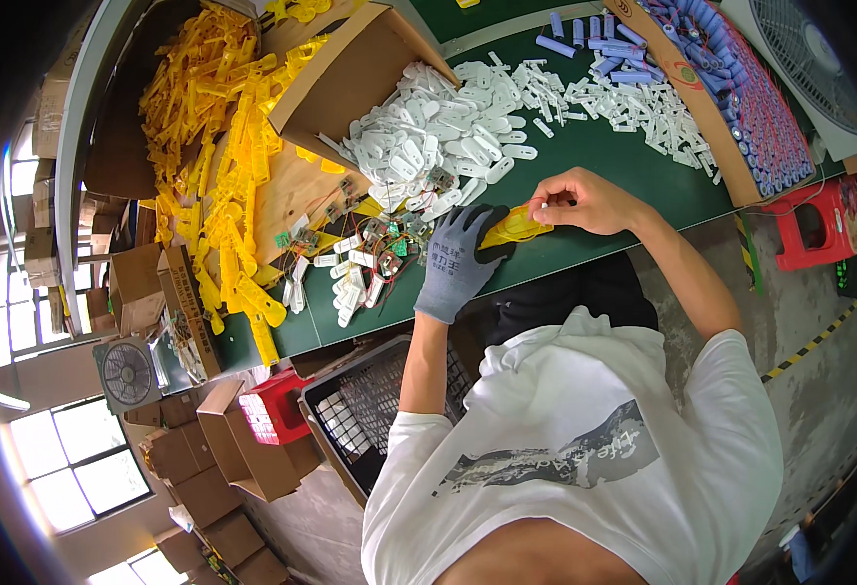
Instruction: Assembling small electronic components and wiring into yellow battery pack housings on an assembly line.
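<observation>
My left hand [458, 258], in a grey glove with black fingertips, grips a yellow plastic part [518, 226] just above the green table [594, 171]. My bare right hand [580, 200] rests on the far end of that part and pinches a small white piece [543, 207] against it. Left of my hands lie small circuit boards with wires [382, 239] and a few white plastic shells [350, 283].
A heap of white plastic shells [438, 132] lies behind. Yellow parts [224, 146] spill from a cardboard box [350, 73]. Blue cylindrical cells [740, 88] fill a tray at the right. A black basket [370, 409], red stool [818, 219], fan [809, 58] and cardboard boxes [204, 458] surround the table.
</observation>
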Demonstrator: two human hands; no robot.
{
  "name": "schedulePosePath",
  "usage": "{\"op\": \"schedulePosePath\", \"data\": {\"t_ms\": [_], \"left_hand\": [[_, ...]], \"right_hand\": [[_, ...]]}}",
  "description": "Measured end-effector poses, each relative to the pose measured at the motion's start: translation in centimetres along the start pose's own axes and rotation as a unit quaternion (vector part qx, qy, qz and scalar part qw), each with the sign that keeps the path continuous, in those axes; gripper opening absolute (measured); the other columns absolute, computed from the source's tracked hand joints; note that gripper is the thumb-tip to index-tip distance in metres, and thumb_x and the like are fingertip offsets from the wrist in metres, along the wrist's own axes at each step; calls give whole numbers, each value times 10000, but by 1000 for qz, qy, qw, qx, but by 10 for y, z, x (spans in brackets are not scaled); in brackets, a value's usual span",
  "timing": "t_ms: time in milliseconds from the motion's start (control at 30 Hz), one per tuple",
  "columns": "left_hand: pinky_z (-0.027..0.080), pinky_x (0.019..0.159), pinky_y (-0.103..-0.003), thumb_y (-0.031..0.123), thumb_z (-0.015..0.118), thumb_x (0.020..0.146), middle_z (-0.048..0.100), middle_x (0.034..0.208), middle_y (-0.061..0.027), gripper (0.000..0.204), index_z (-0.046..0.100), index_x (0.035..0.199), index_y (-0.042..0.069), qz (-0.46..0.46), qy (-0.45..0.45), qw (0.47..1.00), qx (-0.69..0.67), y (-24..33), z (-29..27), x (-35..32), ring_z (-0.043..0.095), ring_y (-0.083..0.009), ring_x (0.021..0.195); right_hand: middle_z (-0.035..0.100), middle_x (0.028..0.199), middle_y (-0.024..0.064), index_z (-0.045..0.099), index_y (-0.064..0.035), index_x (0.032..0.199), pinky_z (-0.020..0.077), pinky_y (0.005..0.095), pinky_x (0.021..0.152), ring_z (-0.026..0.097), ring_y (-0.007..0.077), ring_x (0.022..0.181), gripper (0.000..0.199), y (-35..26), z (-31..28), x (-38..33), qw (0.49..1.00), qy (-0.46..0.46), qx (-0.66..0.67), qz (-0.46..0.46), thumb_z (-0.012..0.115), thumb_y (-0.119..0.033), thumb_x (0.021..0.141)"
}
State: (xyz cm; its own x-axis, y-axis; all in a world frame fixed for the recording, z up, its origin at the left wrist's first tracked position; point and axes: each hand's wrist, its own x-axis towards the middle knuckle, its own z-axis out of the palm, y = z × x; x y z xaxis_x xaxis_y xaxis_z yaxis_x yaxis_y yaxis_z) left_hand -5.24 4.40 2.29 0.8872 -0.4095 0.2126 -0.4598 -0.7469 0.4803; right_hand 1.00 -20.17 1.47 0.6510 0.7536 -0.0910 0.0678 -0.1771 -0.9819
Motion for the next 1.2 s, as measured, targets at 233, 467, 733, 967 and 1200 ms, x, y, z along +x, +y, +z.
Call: {"op": "schedulePosePath", "data": {"t_ms": [233, 467, 733, 967, 1200], "left_hand": [[479, 884, -413, 201, 786, 689, 639, 1122, -118, 505, 626, 1152, 78, 6, -69, 996, -62, 4, -6, 7, 603, -318, 1010], [485, 865, -400, 163, 797, 667, 655, 1103, -122, 470, 652, 1100, 51, 25, -110, 984, -141, 2, -21, 18, 615, -338, 984], [455, 902, -427, 119, 813, 627, 645, 1150, -106, 501, 659, 1104, 114, 61, 108, 992, -32, 16, -8, 9, 597, -329, 1025], [458, 891, -426, 127, 799, 660, 631, 1184, -79, 486, 652, 1123, 126, 71, 84, 993, -46, 29, 7, 2, 592, -319, 1022], [453, 883, -427, 135, 784, 689, 627, 1193, -75, 408, 656, 1077, 129, 106, 107, 986, -71, 13, 31, 4, 592, -322, 1020]], "right_hand": [[677, 825, 17, 718, -47, 1050, 433, 243, 642, 551, 80, 695, 222, -4, -5, -7, 993, 7, -38, -111, 683, -193, 886], [675, 885, 12, 640, -40, 1175, 434, 234, 698, 565, 64, 789, 411, -16, -16, -8, 994, -90, 57, -26, 744, -169, 799], [623, 1044, 28, 547, 22, 1290, 464, 226, 858, 591, 100, 963, 518, 9, 16, -10, 953, 161, 255, 12, 748, -104, 829], [500, 1390, 154, 369, 56, 1428, 397, 373, 1084, 491, 240, 1290, 526, 6, 29, -26, 876, -20, 478, -66, 491, -235, 1008], [545, 1324, 156, 435, 35, 1392, 489, 353, 997, 559, 241, 1214, 481, 18, 28, -35, 880, 38, 472, -37, 556, -182, 979]]}}
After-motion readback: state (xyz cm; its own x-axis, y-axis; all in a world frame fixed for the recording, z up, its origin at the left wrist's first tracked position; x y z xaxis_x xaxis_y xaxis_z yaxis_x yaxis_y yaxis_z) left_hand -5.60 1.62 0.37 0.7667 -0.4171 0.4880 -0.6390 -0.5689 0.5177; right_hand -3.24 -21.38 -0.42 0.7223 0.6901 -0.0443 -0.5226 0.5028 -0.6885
